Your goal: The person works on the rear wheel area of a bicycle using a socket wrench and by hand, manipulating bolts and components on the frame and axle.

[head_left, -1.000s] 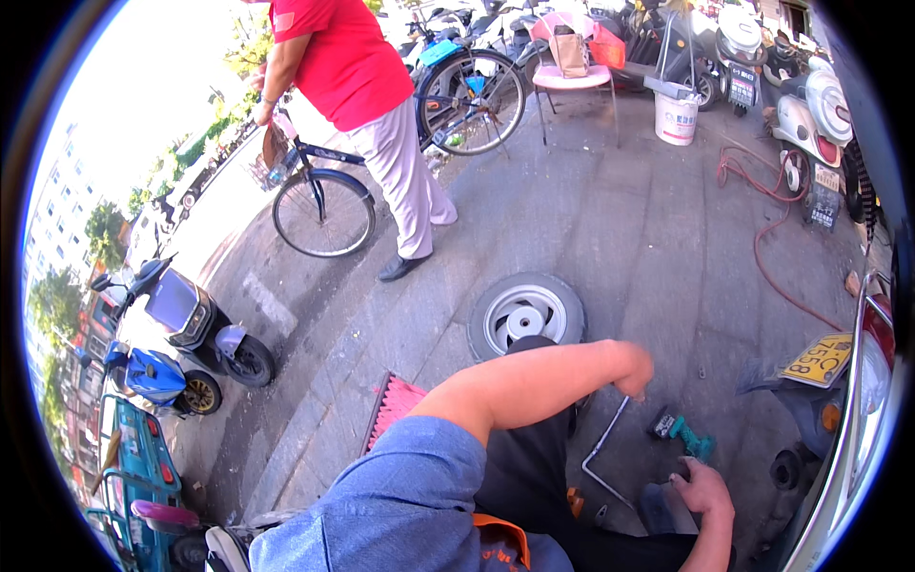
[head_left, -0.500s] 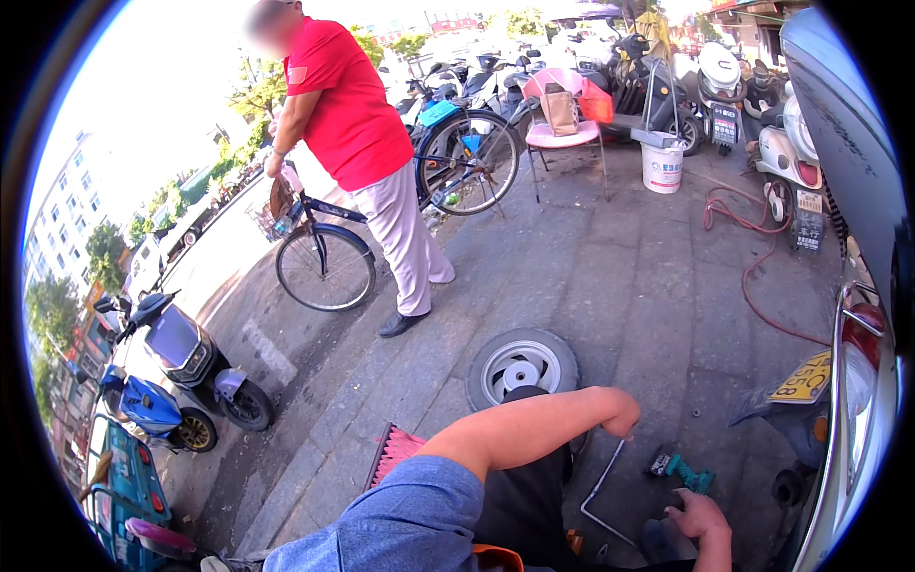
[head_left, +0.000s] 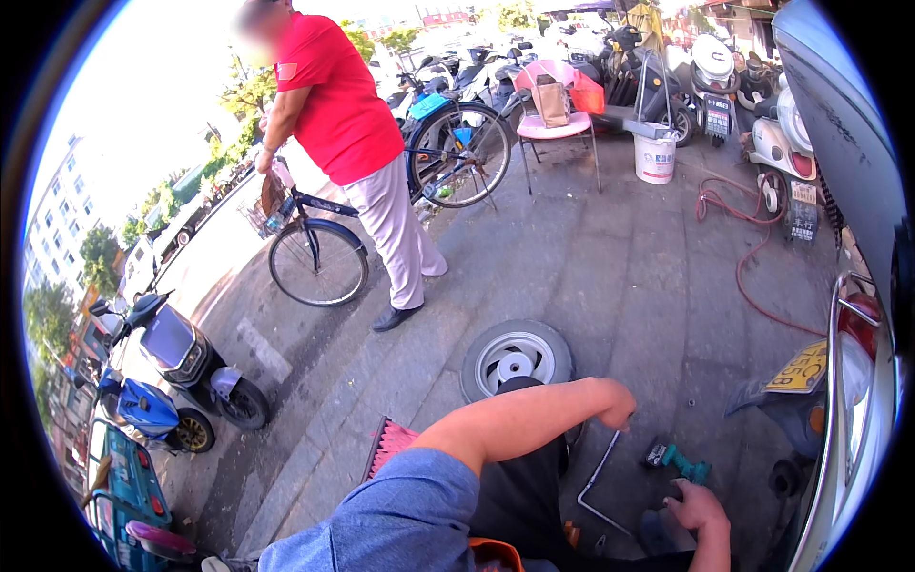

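Observation:
My left hand (head_left: 615, 405) reaches across in front of me, its fingers closed around the upper end of a bent metal rod, like an L-shaped wrench (head_left: 597, 473). The rod's lower end runs toward a greyish object (head_left: 658, 530), too dim to name, beside my right hand. My right hand (head_left: 701, 508) is low on the right, fingers apart and curved, with nothing visible in it. A teal and black cordless power tool (head_left: 679, 462) lies on the paving just beyond it. Farther off, a wheel with a silver rim (head_left: 516, 363) lies flat, partly hidden by my knee and forearm.
A scooter with a yellow plate (head_left: 799, 370) stands close on the right. A red hose (head_left: 744, 276) snakes over the paving. Ahead are a white bucket (head_left: 656, 159) and a pink chair (head_left: 558, 129). A person in red (head_left: 341, 105) holds a bicycle (head_left: 318, 262).
The whole view has shifted slightly, so things sit a little higher and farther left. Both hands and the rod keep nearly the same places relative to the ground.

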A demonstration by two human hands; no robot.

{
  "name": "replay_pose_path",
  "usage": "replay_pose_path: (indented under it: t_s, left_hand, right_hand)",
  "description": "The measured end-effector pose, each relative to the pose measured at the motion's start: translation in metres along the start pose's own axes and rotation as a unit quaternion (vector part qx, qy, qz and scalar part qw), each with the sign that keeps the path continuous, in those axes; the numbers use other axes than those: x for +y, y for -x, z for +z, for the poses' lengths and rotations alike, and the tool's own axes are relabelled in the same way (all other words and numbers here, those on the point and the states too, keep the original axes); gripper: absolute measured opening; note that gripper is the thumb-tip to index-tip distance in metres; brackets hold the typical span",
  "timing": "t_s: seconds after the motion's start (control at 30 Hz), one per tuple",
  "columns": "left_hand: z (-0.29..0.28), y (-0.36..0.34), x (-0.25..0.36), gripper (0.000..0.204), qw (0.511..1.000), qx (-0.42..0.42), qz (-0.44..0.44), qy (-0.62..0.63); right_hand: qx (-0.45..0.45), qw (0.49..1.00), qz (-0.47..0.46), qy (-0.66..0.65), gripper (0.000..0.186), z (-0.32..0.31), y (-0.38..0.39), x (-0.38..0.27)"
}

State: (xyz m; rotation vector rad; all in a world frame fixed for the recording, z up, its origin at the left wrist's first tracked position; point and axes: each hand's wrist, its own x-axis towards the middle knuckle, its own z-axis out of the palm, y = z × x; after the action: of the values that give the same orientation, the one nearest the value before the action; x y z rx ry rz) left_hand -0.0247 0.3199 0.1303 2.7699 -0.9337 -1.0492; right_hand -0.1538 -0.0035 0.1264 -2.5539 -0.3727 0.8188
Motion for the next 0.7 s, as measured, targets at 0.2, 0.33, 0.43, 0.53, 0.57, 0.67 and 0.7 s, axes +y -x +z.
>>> replay_pose_path:
  t_s: [0.2, 0.33, 0.43, 0.53, 0.57, 0.67, 0.7]
  left_hand:
    - [0.004, 0.000, 0.005, 0.050, 0.999, 0.019, 0.031, -0.031]
    - [0.004, -0.002, -0.011, 0.050, 0.999, -0.049, 0.013, -0.011]
    - [-0.011, -0.006, -0.022, 0.050, 0.999, 0.008, 0.036, -0.027]
    - [0.002, -0.004, -0.007, 0.051, 1.000, 0.002, 0.030, 0.009]
    - [0.003, 0.004, -0.003, 0.051, 0.999, -0.013, 0.023, 0.019]
    - [-0.007, 0.001, -0.006, 0.052, 1.000, -0.008, 0.025, 0.009]
    - [-0.003, 0.000, -0.003, 0.052, 1.000, -0.011, 0.026, 0.008]
  right_hand:
    - [-0.011, 1.000, 0.010, 0.027, 0.057, 0.007, 0.002, 0.014]
    - [-0.047, 0.999, 0.021, -0.005, 0.056, 0.015, 0.004, 0.014]
    - [-0.023, 0.999, 0.020, 0.031, 0.056, 0.005, -0.011, 0.017]
    - [-0.036, 0.997, 0.055, -0.028, 0.057, 0.004, -0.012, 0.021]
    - [-0.047, 0.997, 0.049, -0.034, 0.060, 0.004, -0.016, 0.024]
    - [-0.052, 0.996, 0.025, 0.063, 0.061, 0.009, -0.019, 0.050]
    - [-0.051, 0.997, 0.034, 0.055, 0.061, 0.009, -0.019, 0.059]
